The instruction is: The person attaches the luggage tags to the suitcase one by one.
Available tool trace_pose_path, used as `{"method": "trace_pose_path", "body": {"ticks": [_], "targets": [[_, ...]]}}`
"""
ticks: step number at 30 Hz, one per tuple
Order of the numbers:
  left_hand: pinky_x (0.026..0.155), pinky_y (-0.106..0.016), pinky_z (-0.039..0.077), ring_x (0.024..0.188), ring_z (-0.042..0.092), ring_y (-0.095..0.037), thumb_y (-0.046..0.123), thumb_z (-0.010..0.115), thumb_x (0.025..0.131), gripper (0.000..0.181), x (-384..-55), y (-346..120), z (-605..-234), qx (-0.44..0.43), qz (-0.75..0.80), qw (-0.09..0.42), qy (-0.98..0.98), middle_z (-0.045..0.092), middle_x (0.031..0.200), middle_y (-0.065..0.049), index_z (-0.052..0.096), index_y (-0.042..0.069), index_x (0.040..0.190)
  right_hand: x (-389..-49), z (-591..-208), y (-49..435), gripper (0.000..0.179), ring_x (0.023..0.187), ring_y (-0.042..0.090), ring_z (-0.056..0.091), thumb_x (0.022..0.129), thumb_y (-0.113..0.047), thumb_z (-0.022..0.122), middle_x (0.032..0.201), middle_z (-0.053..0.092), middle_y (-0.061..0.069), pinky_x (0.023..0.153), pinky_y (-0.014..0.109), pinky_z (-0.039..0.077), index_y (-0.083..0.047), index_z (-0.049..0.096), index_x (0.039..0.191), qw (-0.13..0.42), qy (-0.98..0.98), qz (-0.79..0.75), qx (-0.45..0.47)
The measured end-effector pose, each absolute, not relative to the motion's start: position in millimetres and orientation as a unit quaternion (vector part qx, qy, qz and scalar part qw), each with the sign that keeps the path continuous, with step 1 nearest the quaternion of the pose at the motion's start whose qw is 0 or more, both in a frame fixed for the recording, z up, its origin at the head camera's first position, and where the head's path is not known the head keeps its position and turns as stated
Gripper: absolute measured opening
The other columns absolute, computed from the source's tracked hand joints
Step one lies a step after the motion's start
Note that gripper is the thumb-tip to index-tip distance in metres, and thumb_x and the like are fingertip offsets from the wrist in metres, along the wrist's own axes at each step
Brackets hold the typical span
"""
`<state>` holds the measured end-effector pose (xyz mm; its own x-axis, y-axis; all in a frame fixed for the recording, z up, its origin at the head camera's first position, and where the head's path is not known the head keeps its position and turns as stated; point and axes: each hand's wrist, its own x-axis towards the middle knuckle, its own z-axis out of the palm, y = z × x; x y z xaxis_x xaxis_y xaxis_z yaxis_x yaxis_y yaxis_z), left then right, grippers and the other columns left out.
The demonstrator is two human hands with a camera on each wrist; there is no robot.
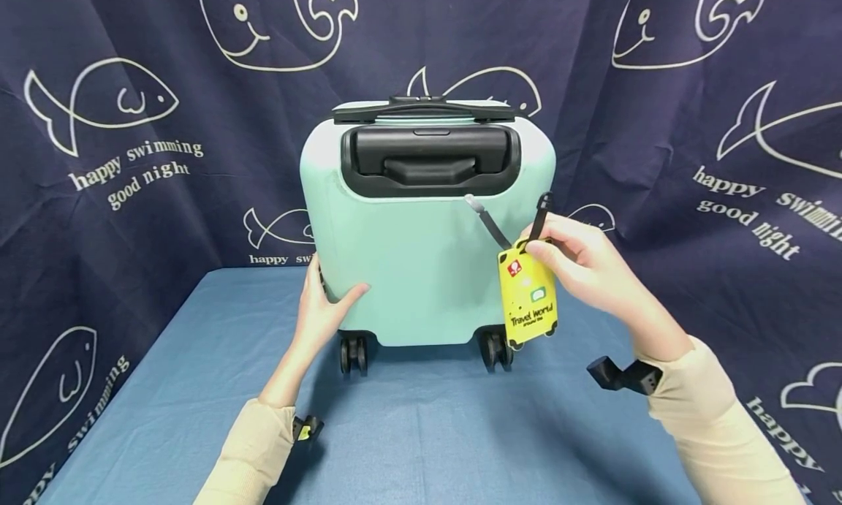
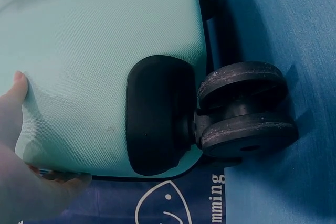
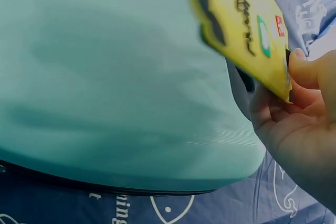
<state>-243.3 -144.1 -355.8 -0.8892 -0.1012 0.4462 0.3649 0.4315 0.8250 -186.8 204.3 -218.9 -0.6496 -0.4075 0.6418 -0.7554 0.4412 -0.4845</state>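
Note:
A mint-green suitcase (image 1: 421,271) stands upright on its black wheels, its back face turned to me. Around its lower left edge my left hand (image 1: 319,311) holds on, thumb spread on the back face and fingers along the side. A black caster wheel (image 2: 244,135) shows close to that hand in the left wrist view. My right hand (image 1: 585,264) pinches a yellow luggage tag (image 1: 529,297) by its top, in front of the suitcase's right side. From the tag, a black strap (image 1: 495,229) with a pale end sticks up to the left, unfastened.
A black carry handle (image 1: 424,112) crosses the suitcase's top, above the retracted pull handle (image 1: 430,161) in its recess. Blue cloth (image 1: 421,432) covers the table. Behind it hangs a navy curtain (image 1: 421,23) with fish and whale drawings.

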Motion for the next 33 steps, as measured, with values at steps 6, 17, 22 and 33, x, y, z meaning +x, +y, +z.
{"method": "trace_pose_path", "body": {"ticks": [6, 17, 22, 33], "targets": [[0.103, -0.047, 0.034, 0.13, 0.038, -0.024, 0.047, 0.075, 0.075, 0.096, -244, -145, -354, -0.078, -0.522, 0.221, -0.82, 0.031, 0.147, -0.006, 0.016, 0.026, 0.149, -191, -198, 203, 0.011, 0.066, 0.009, 0.056, 0.091, 0.0, 0.054, 0.082, 0.06, -0.005, 0.058, 0.019, 0.045, -0.004, 0.063, 0.088, 0.207, -0.83, 0.392, 0.338], [0.104, -0.047, 0.033, 0.131, 0.037, -0.022, 0.047, 0.074, 0.075, 0.095, -241, -143, -353, -0.086, -0.529, 0.218, -0.816, 0.031, 0.148, -0.003, 0.017, 0.028, 0.148, -200, -158, 204, 0.011, 0.066, 0.009, 0.058, 0.094, -0.006, 0.051, 0.075, 0.063, -0.008, 0.06, 0.017, 0.047, -0.003, 0.059, 0.086, 0.2, -0.823, 0.419, 0.327], [0.105, -0.047, 0.032, 0.133, 0.035, -0.022, 0.047, 0.074, 0.075, 0.096, -240, -144, -354, -0.082, -0.528, 0.215, -0.817, 0.029, 0.149, -0.004, 0.015, 0.029, 0.149, -206, -144, 202, 0.014, 0.063, 0.009, 0.057, 0.095, -0.01, 0.051, 0.07, 0.062, -0.008, 0.06, 0.019, 0.046, -0.008, 0.059, 0.084, 0.196, -0.83, 0.421, 0.31], [0.106, -0.048, 0.031, 0.137, 0.031, -0.023, 0.051, 0.072, 0.075, 0.1, -240, -144, -356, -0.068, -0.519, 0.206, -0.827, 0.023, 0.153, -0.004, 0.011, 0.027, 0.15, -223, -119, 193, 0.025, 0.058, 0.01, 0.053, 0.096, -0.02, 0.051, 0.062, 0.055, -0.004, 0.055, 0.021, 0.04, -0.009, 0.055, 0.073, 0.169, -0.849, 0.423, 0.268]]}}
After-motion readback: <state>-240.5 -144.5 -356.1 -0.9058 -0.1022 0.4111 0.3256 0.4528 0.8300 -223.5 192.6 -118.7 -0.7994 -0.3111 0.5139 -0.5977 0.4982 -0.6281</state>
